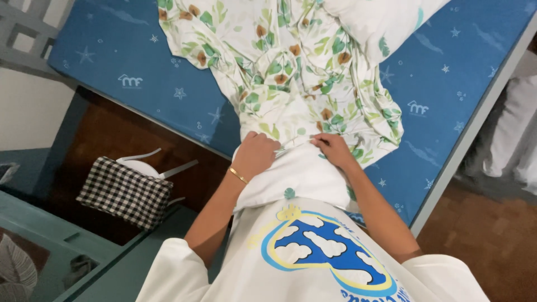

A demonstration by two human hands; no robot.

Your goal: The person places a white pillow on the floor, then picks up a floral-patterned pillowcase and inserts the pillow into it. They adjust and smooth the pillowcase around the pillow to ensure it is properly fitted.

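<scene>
Fingers of my left hand (256, 154) are curled down and gripping the white leaf-print cloth (291, 72) at its gathered edge, in the middle of the frame. On the right hand (333, 150) the fingers are pressed together and pinch the same edge just beside the left hand; between the two hands the edge of the cloth is pulled taut. I see a thin gold bracelet (238, 175) on the left wrist. This cloth spreads from the hands up to the top centre of the frame and lies on the blue mattress (140, 61) with small star marks. At the lower left, well apart from the hands, a black-and-white checked bag (124, 192) rests on a dark wooden surface (112, 134)
</scene>
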